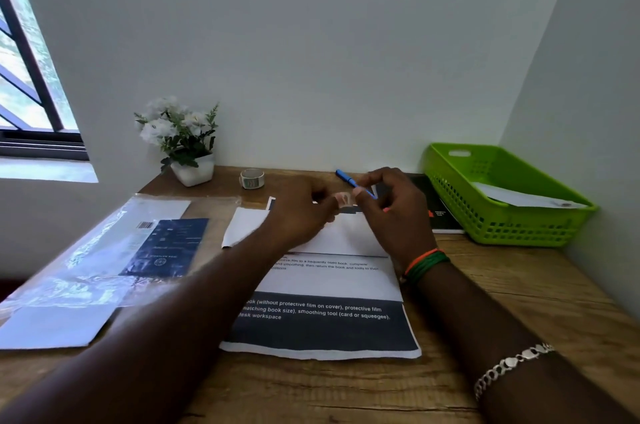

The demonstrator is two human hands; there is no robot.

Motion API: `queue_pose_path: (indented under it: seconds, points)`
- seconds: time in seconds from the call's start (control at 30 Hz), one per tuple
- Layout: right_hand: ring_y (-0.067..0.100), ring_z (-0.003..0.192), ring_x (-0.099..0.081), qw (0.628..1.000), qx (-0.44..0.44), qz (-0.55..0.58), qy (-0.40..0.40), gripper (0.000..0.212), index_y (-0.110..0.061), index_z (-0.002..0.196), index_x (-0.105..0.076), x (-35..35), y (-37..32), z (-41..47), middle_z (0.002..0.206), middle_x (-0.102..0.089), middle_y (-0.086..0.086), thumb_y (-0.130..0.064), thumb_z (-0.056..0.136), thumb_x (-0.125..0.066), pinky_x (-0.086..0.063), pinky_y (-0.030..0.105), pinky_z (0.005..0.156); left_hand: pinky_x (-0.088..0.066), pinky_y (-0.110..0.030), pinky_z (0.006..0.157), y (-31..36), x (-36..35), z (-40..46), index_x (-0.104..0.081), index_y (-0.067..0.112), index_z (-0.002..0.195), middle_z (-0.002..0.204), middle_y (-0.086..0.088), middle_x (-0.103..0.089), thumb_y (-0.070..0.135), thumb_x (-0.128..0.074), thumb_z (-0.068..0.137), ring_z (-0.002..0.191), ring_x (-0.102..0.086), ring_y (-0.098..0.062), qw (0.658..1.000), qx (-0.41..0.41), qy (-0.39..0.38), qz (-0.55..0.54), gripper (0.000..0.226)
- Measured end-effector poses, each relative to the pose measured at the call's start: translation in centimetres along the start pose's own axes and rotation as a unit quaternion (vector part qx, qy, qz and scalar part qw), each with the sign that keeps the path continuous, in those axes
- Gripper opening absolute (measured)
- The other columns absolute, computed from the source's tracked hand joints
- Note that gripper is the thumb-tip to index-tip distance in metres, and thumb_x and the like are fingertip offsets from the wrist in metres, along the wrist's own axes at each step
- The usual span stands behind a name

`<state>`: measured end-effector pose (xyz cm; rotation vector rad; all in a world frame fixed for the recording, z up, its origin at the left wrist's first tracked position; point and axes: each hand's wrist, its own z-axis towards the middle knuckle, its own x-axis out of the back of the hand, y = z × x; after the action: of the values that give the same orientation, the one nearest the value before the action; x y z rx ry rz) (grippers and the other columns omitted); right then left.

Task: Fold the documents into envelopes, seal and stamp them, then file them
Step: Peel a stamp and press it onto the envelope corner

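A white envelope [332, 233] lies on top of a printed document [325, 319] in the middle of the wooden desk [519, 302]. Above the envelope's far edge, my left hand [301, 212] and my right hand [394, 212] meet, fingers curled, pinching a small pale piece [343, 198] between their tips; blur hides what it is. A blue pen [351, 181] lies just behind my right hand's fingers. One white envelope [519, 197] lies in the green basket [502, 226] at the right.
A clear plastic pack of envelopes with a dark blue label [114, 250] lies at the left. A potted white flower [183, 143] and a tape roll [252, 178] stand by the wall. A dark book [440, 212] lies beside the basket.
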<state>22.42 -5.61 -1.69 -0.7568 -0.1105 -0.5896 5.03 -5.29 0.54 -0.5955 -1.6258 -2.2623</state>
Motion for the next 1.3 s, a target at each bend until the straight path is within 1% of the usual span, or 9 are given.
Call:
queue_pose_path:
  seconds: [0.1,0.23,0.4,0.53,0.7,0.83,0.93,1.07,1.3]
  points:
    - [0.005,0.063,-0.055,1.000,0.002,-0.013,-0.014,0.014,-0.024,0.094,-0.072,0.3,0.1,0.2,0.090,-0.067,-0.011,-0.020,0.082,-0.077,-0.042,0.020,0.065,-0.053,-0.034,0.077,-0.7,-0.1,0.4,-0.071,0.024,0.077,0.076,0.008,-0.071,0.033,-0.068,0.093,0.074,-0.065,-0.008,0.982,-0.088,0.023,0.166,0.019]
    - [0.010,0.061,-0.064,0.996,0.010,-0.028,-0.082,0.022,-0.023,0.101,-0.075,0.3,0.3,-0.1,0.084,-0.072,-0.011,-0.029,0.079,-0.078,-0.052,0.024,0.065,-0.049,-0.028,0.077,-0.4,-0.2,0.1,-0.071,0.024,0.081,0.080,0.010,-0.070,0.032,-0.069,0.092,0.077,-0.063,-0.007,0.976,-0.126,0.023,0.176,0.014]
    - [0.013,0.068,-0.069,0.995,-0.041,0.020,-0.083,0.014,-0.023,0.094,-0.078,-0.1,0.5,-0.1,0.077,-0.074,-0.007,-0.022,0.081,-0.080,-0.056,0.030,0.067,-0.045,-0.017,0.072,-0.2,-0.3,0.2,-0.074,0.020,0.084,0.080,0.008,-0.072,0.027,-0.071,0.092,0.076,-0.063,-0.001,0.988,-0.096,0.024,0.122,0.011]
    - [0.025,0.073,-0.073,0.987,-0.093,0.054,-0.121,0.018,-0.022,0.095,-0.078,-0.1,0.9,-0.1,0.074,-0.076,0.001,-0.020,0.077,-0.081,-0.060,0.040,0.072,-0.051,-0.027,0.075,-0.7,-0.4,0.6,-0.072,0.013,0.088,0.085,0.003,-0.073,0.025,-0.069,0.095,0.078,-0.071,-0.008,0.996,-0.048,0.014,0.067,0.014]
    - [0.017,0.063,-0.069,0.970,-0.177,0.101,-0.132,0.010,-0.008,0.084,-0.078,0.3,0.3,0.2,0.073,-0.076,0.009,-0.013,0.079,-0.084,-0.050,0.025,0.058,-0.054,-0.043,0.084,-1.4,-0.3,1.0,-0.071,0.015,0.089,0.084,0.002,-0.072,0.039,-0.072,0.091,0.085,-0.067,-0.016,0.993,-0.064,0.011,0.104,0.024]
    - [0.017,0.058,-0.062,0.957,-0.268,0.110,-0.028,0.005,-0.011,0.077,-0.077,2.4,0.3,1.5,0.068,-0.072,0.014,-0.010,0.079,-0.081,-0.048,0.024,0.049,-0.044,-0.028,0.097,-1.6,0.5,0.4,-0.055,0.031,0.132,0.129,0.010,-0.061,0.065,-0.075,0.078,0.121,-0.057,-0.012,0.963,-0.089,-0.095,0.234,0.067]
    - [0.005,0.042,-0.056,0.942,-0.325,0.082,0.029,0.008,-0.010,0.077,-0.072,4.0,0.7,2.3,0.064,-0.065,0.006,-0.008,0.083,-0.077,-0.042,0.018,0.039,-0.036,-0.033,0.109,-1.7,0.4,0.0,-0.036,0.036,0.152,0.158,0.009,-0.039,0.072,-0.075,0.072,0.140,-0.041,-0.015,0.939,-0.067,-0.181,0.283,0.096]
    - [0.013,0.044,-0.048,0.923,-0.377,0.076,0.009,0.006,-0.004,0.088,-0.072,4.3,1.4,2.1,0.074,-0.066,0.014,-0.008,0.084,-0.076,-0.036,0.019,0.035,-0.036,-0.029,0.107,-2.5,-0.1,0.1,-0.035,0.038,0.152,0.157,0.010,-0.039,0.073,-0.074,0.073,0.137,-0.041,-0.013,0.943,-0.069,-0.185,0.267,0.094]
    - [0.011,0.053,-0.053,0.931,-0.363,0.046,-0.014,0.009,-0.012,0.077,-0.071,4.0,1.4,1.7,0.077,-0.069,0.008,-0.010,0.085,-0.075,-0.038,0.019,0.035,-0.036,-0.038,0.114,-2.7,0.1,0.5,-0.038,0.041,0.150,0.158,0.011,-0.039,0.080,-0.072,0.067,0.142,-0.039,-0.014,0.939,-0.072,-0.164,0.294,0.097]
